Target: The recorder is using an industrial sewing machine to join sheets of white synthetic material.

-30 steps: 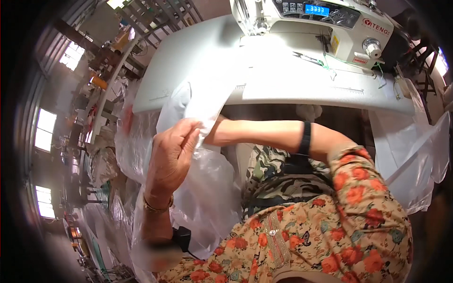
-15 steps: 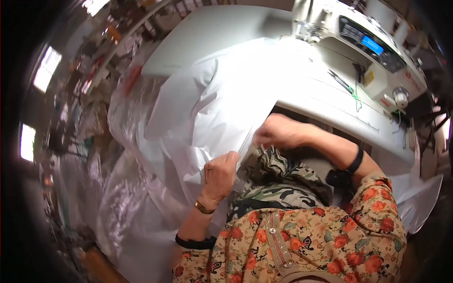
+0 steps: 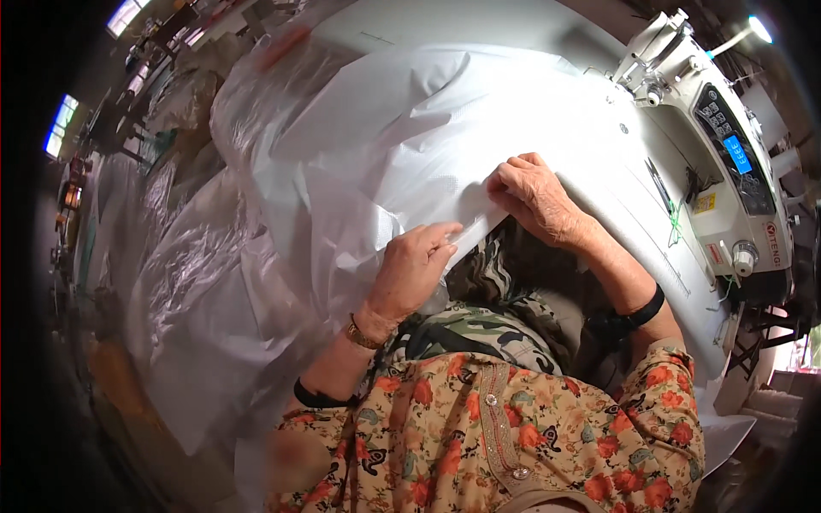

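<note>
A large white sheet of thin, plastic-like material [image 3: 368,162] spreads over the sewing table and hangs down its left side into my lap. At the front edge of this sheet, my right hand [image 3: 534,198] is closed, pinching the edge between thumb and fingers. Lower and to the left, my left hand [image 3: 412,269] has the same edge between its thumb and forefinger, its fingertips slightly blurred. A short stretch of folded edge runs between the two hands. The white sewing machine [image 3: 727,162] stands on the right, its needle area apart from both hands.
Black thread snips [image 3: 660,184] with green thread [image 3: 675,224] lie on the table [image 3: 599,184] beside the machine. A small lit lamp [image 3: 758,31] shines at the far right. Crumpled clear plastic [image 3: 192,231] hangs at the left.
My right hand has moved up and right along the sheet's edge, and my left hand has shifted slightly up, its fingers straighter. The view has turned, so the machine sits farther right.
</note>
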The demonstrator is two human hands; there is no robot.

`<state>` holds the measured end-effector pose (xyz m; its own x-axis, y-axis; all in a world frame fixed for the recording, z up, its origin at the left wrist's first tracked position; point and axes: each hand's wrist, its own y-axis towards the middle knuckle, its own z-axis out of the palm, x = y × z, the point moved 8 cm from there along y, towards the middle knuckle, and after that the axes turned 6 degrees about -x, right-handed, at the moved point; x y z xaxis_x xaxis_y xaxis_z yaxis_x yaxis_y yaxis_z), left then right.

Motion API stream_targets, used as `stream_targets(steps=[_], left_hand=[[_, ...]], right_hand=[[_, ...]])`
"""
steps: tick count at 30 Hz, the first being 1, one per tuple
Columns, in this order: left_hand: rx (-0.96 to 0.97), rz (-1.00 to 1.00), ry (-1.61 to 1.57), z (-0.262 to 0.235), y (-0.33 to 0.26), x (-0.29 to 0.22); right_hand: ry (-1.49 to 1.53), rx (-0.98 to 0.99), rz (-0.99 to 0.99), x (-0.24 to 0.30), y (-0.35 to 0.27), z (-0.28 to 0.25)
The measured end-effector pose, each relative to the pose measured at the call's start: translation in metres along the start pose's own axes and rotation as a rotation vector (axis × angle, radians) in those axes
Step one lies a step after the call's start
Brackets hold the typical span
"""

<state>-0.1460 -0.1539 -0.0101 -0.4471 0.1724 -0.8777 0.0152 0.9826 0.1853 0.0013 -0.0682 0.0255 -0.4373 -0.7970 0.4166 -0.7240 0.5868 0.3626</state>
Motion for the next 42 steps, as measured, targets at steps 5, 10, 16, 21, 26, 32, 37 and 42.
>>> stream_targets(steps=[5,10,16,21,26,32,37,42], left_hand=[[-0.027,-0.043,-0.024,0.001,-0.007,0.004],[-0.081,0.174,0.054,0.001,-0.010,-0.003],[0.072,0.182,0.001,0.005,-0.007,-0.002],[0.183,-0.144,-0.180,0.012,-0.005,0.008],[-0.189,0.448,0.413,0.002,-0.016,-0.048],[-0.133,0.373,0.311,0.015,-0.014,-0.042],[-0.117,0.222,0.001,0.009,-0.006,-0.024],[-0.082,0.003,-0.240,0.011,-0.001,-0.008]], right_hand=[[-0.011,0.025,0.062,0.001,0.000,0.008],[-0.071,0.092,-0.077,0.024,-0.005,0.020],[-0.110,0.187,-0.271,0.049,-0.015,0.028],[-0.161,0.187,-0.272,0.051,-0.016,0.035],[-0.203,0.092,-0.280,0.055,-0.018,0.036],[-0.248,0.085,-0.283,0.060,-0.020,0.035],[-0.262,0.017,-0.195,0.047,-0.013,0.023],[-0.228,-0.065,-0.172,0.029,-0.009,0.007]])
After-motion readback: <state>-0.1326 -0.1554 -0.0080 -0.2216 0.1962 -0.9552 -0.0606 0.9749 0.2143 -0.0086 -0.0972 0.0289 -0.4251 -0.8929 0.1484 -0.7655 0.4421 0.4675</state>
